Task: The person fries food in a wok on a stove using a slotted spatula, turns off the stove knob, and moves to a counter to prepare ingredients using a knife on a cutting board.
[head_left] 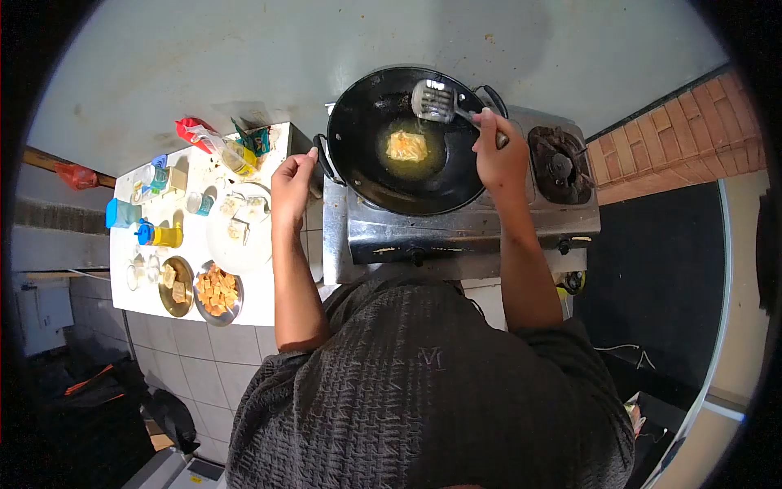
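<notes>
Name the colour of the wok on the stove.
The wok is black; it shows best in the head view, the only one here.

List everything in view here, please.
Wok: one, black, on stove
Stove: one, silver, under wok
Frying piece: one, golden, in wok
Spatula: one, silver, over wok
Table: one, white, left
Plate: one, white, on table
Metal dishes: two, silvery, table's lower edge
Chunks: several, orange-brown, right dish
Other table items: uncounted, mixed colours, left
Bricks: uncounted, orange, right
Shirt: one, dark, bottom
Left hand: one, fingers on wok handle
Right hand: one, fingers on spatula
</notes>
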`<state>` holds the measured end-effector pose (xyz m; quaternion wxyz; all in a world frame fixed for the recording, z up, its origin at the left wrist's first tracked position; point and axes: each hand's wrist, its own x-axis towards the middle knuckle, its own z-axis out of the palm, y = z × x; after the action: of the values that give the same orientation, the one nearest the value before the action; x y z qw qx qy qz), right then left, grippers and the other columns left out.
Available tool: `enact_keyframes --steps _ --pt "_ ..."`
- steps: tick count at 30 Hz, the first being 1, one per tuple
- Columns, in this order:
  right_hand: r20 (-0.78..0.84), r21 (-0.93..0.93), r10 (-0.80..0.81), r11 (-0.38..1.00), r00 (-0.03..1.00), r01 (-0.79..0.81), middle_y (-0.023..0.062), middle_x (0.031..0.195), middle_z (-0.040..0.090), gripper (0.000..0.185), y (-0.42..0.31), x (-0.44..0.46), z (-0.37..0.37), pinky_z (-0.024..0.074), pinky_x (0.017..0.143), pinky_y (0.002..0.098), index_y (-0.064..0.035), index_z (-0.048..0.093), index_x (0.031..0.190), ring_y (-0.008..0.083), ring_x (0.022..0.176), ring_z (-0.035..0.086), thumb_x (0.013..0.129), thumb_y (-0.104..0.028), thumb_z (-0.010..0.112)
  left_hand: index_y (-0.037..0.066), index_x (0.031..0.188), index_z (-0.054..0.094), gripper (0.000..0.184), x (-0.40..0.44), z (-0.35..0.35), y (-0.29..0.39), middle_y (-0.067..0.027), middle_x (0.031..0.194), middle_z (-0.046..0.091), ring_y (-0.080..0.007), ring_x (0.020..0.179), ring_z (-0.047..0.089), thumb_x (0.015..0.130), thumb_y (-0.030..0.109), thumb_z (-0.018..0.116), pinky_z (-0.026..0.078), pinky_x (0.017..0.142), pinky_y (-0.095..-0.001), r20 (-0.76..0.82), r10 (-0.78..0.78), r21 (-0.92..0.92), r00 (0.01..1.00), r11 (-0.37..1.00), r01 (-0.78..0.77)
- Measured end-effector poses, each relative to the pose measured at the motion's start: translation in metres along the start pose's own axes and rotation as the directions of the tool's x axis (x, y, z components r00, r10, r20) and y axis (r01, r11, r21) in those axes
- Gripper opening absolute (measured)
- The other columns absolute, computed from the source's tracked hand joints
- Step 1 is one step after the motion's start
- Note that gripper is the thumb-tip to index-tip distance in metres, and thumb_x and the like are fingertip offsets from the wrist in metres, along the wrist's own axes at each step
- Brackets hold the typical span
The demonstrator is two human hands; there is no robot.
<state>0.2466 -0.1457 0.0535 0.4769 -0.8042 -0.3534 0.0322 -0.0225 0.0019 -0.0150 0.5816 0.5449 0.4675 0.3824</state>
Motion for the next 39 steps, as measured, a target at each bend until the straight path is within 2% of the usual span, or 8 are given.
enact_keyframes --steps 2,12,14,18,21,23,26,39 --pt "-0.134 0.127 -0.089 0.986 0.987 0.107 0.0176 0.067 0.062 0.033 0.008 -0.002 0.007 0.0458 0.058 0.0353 -0.0052 0.07 0.096 0.0217 0.06 0.061 0.094 -0.036 0.058 0.005 0.078 0.063 0.023 -0.003 -0.001 0.001 0.008 0.07 0.049 -0.0031 0.065 0.037 0.091 0.024 0.066 0.028 0.057 -0.0206 0.003 -0.018 0.002 1.0 1.0 0.018" --pt "-0.07 0.022 -0.042 0.999 0.997 0.044 0.014 0.062 0.06 0.032 0.008 -0.006 0.004 0.0439 0.056 0.0344 -0.0055 0.07 0.091 0.0228 0.054 0.056 0.094 -0.035 0.058 0.005 0.078 0.063 0.025 -0.003 0.002 0.001 0.0075 0.069 0.05 -0.003 0.063 0.037 0.091 0.025 0.067 0.029 0.056 -0.0204 0.02 0.004 -0.005 1.0 1.0 -0.004" --pt "0.011 -0.087 0.031 0.996 0.999 -0.03 0.0058 0.062 0.062 0.035 0.007 -0.002 -0.002 0.0432 0.055 0.0266 -0.0041 0.071 0.093 0.0108 0.053 0.057 0.097 -0.035 0.055 0.005 0.078 0.063 0.025 -0.001 0.001 -0.003 0.0074 0.07 0.051 -0.003 0.063 0.038 0.091 0.025 0.067 0.029 0.055 -0.0202 0.019 0.037 0.003 0.999 0.999 -0.037" --pt "-0.128 -0.031 -0.124 0.992 0.984 0.121 0.0062 0.061 0.062 0.038 0.019 -0.003 0.005 0.0437 0.056 0.0276 -0.0047 0.071 0.092 0.0108 0.054 0.057 0.097 -0.038 0.054 0.004 0.078 0.063 0.025 -0.001 0.0 -0.005 0.0073 0.07 0.051 -0.0031 0.064 0.038 0.091 0.025 0.066 0.03 0.056 -0.0205 0.023 0.034 0.003 0.999 0.999 -0.034" --pt "-0.087 -0.137 -0.075 0.989 0.993 0.063 0.0109 0.06 0.061 0.039 0.011 -0.003 -0.002 0.047 0.06 0.0356 -0.0045 0.071 0.088 0.0242 0.061 0.064 0.095 -0.038 0.053 0.004 0.079 0.063 0.025 -0.002 0.001 -0.003 0.0071 0.07 0.051 -0.0036 0.065 0.039 0.091 0.025 0.066 0.031 0.058 -0.0205 0.025 0.028 0.0 0.999 1.0 -0.028" --pt "0.142 -0.051 0.178 0.984 0.974 -0.173 0.009 0.056 0.06 0.042 0.007 -0.001 -0.006 0.0457 0.058 0.0332 -0.0047 0.072 0.087 0.0201 0.057 0.063 0.096 -0.04 0.051 0.004 0.079 0.063 0.025 -0.003 0.002 -0.002 0.007 0.071 0.051 -0.0038 0.066 0.039 0.091 0.025 0.066 0.031 0.059 -0.0204 0.022 0.029 0.01 0.999 1.0 -0.029" --pt "0.143 0.082 0.216 0.97 0.966 -0.229 0.0067 0.053 0.058 0.044 0.004 -0.006 -0.006 0.0444 0.055 0.0326 -0.0053 0.072 0.085 0.0165 0.053 0.06 0.096 -0.042 0.051 0.003 0.079 0.063 0.025 -0.003 0.001 0.0 0.0068 0.072 0.051 -0.0041 0.067 0.04 0.091 0.024 0.067 0.032 0.06 -0.0202 0.025 0.017 0.006 1.0 1.0 -0.017" --pt "0.21 0.206 0.126 0.964 0.97 -0.17 0.0009 0.055 0.055 0.036 -0.028 -0.04 -0.042 0.036 0.048 0.0236 -0.0036 0.072 0.088 0.0058 0.049 0.05 0.097 -0.034 0.055 0.008 0.075 0.062 0.026 -0.009 -0.012 0.007 0.0093 0.066 0.046 -0.0024 0.059 0.032 0.09 0.028 0.067 0.024 0.053 -0.021 -0.032 0.001 -0.01 0.999 1.0 -0.001"
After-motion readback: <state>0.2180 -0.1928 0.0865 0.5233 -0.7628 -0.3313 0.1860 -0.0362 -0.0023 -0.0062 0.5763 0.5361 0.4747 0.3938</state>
